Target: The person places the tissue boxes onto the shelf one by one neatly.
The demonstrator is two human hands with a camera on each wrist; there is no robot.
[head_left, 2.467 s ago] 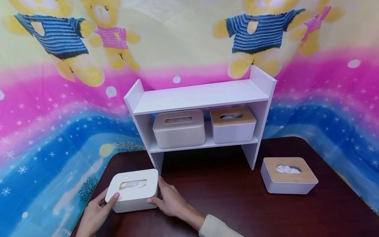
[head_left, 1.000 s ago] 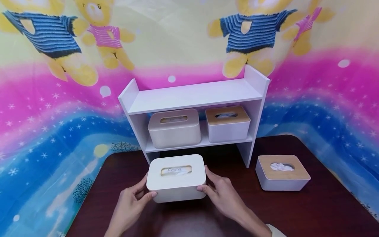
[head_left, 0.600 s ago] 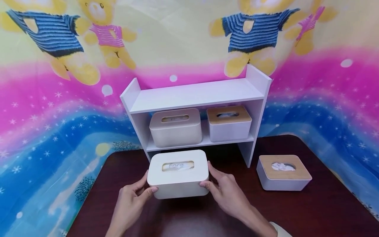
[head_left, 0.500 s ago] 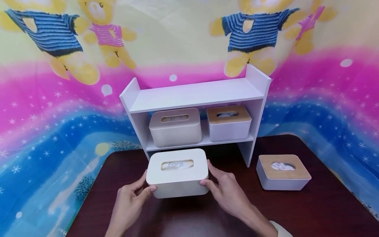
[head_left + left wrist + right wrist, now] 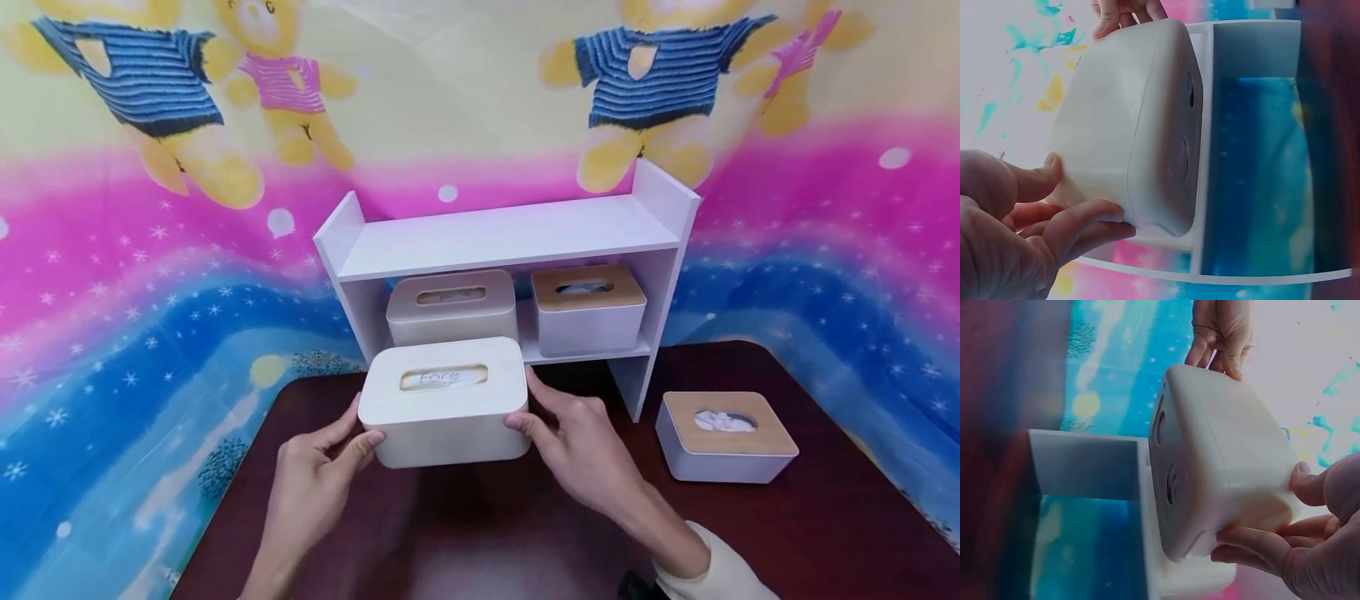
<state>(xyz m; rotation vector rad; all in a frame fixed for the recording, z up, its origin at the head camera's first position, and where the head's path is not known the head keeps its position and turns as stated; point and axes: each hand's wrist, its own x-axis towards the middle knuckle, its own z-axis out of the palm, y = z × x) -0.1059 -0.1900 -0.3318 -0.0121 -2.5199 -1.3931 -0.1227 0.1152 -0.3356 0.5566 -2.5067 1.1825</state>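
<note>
Between my two hands hangs a cream tissue box [image 5: 450, 433] with rounded corners and an oval slot showing a printed pack inside. My left hand [image 5: 311, 483] grips its left end, thumb on the front and fingers behind the corner. At the right end my right hand [image 5: 588, 450] holds it the same way. Both wrist views show the box [image 5: 1104, 119] clasped at its two ends. In the head view it is raised over the table, in front of the white shelf [image 5: 510, 237], overlapping a second cream tissue box [image 5: 453, 312] on the middle board.
A white tissue box with a wooden lid [image 5: 588, 312] stands on the shelf's right side. Another wooden-lidded tissue box [image 5: 727, 437] sits on the dark table [image 5: 480, 558] to the right. Behind hangs a cloth backdrop [image 5: 465, 100] printed with bears.
The cream tissue box has been carried from the left of the table to the middle, then raised toward the shelf. Both hands have kept hold of it.
</note>
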